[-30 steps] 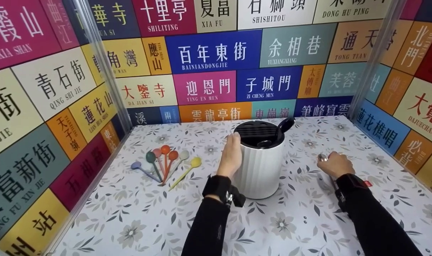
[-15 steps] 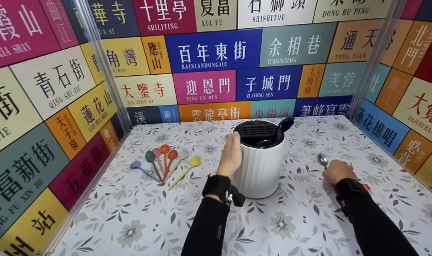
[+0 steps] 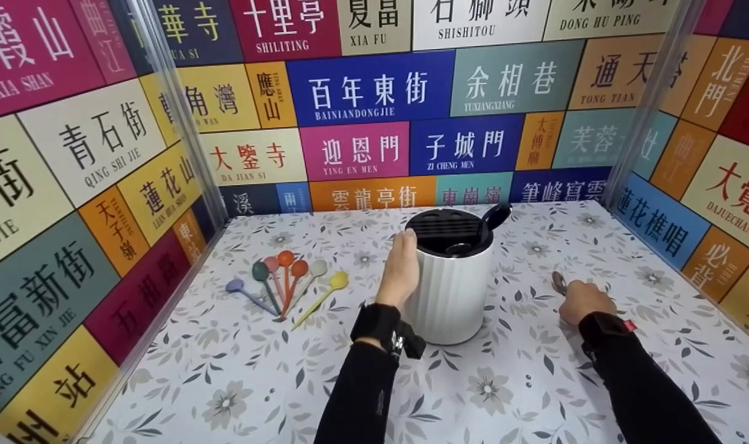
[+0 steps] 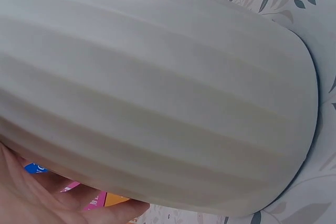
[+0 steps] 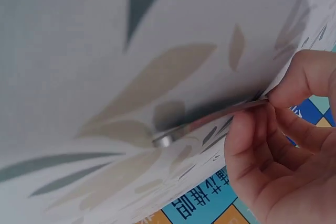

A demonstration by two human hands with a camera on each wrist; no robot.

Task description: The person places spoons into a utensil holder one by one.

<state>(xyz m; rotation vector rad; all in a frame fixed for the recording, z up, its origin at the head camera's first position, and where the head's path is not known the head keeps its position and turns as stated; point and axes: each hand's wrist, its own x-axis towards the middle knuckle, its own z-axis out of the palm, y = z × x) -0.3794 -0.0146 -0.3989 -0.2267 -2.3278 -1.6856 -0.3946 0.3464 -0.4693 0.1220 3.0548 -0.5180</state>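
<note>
A white ribbed utensil holder (image 3: 451, 299) with a black slotted top (image 3: 442, 227) stands upright on the table. My left hand (image 3: 400, 271) rests along its left side, fingers fairly straight; the left wrist view shows the ribbed wall up close, with the fingers (image 4: 113, 213) beside it. Over to the right, my right hand (image 3: 587, 302) pinches a metal spoon (image 3: 558, 282) low over the table, bowl pointing away from me. In the right wrist view, thumb and fingertips grip the spoon's thin handle (image 5: 226, 113), whose silver end (image 5: 164, 141) sticks out.
Several coloured spoons, among them a yellow spoon (image 3: 339, 281) and a blue spoon (image 3: 235, 285), lie fanned out at the left. A black rounded piece (image 3: 496, 216) juts up from the holder's top. Sign-printed walls (image 3: 374, 86) enclose the flower-patterned table (image 3: 226, 370).
My right hand has drawn slightly right and the spoon's bowl has come into fuller view, then turned and darkened. The left hand and the holder have stayed put.
</note>
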